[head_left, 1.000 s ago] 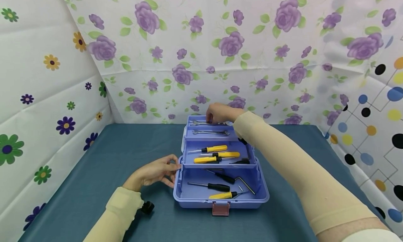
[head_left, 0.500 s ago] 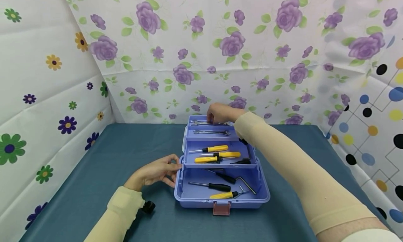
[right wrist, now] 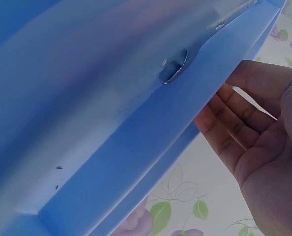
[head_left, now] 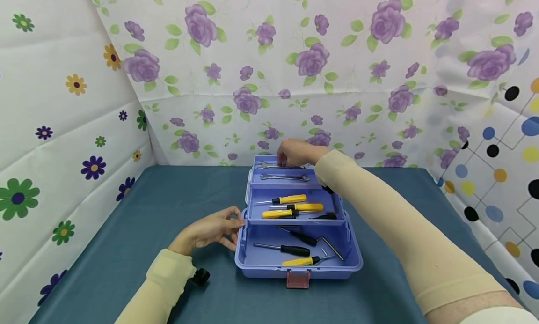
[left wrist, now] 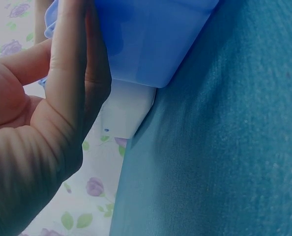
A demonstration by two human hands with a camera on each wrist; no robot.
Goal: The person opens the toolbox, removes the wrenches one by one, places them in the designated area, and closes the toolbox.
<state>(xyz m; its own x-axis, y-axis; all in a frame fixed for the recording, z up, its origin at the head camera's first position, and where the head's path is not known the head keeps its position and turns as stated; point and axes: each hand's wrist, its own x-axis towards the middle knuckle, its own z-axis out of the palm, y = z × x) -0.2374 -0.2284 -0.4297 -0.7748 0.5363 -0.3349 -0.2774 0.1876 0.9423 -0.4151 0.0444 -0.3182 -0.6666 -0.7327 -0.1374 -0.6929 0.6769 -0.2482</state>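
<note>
A blue-purple toolbox (head_left: 261, 271) stands with its stepped trays raised. My left hand (head_left: 212, 228) grips its left side, thumb at the rim and the other fingers along the outer wall; in the left wrist view that hand (left wrist: 70, 73) lies against the blue side. At the back, my right hand (head_left: 294, 151) grips the rearmost tray's edge. The right wrist view shows this hand (right wrist: 264, 132) with several fingertips hidden behind the edge. Beside those fingers, a wrench (head_left: 266, 165) lies in the rear tray. Another wrench (head_left: 286, 177) lies in the tray in front.
Screwdrivers with yellow handles (head_left: 305, 207) fill the middle tray. Black-handled screwdrivers (head_left: 294, 251), a yellow-handled tool (head_left: 299, 261) and a hex key (head_left: 332, 249) lie in the bottom. A pink latch (head_left: 297, 280) hangs at the front. Dark teal cloth (head_left: 198, 183) covers the table; a flowered sheet (head_left: 261, 71) hangs behind.
</note>
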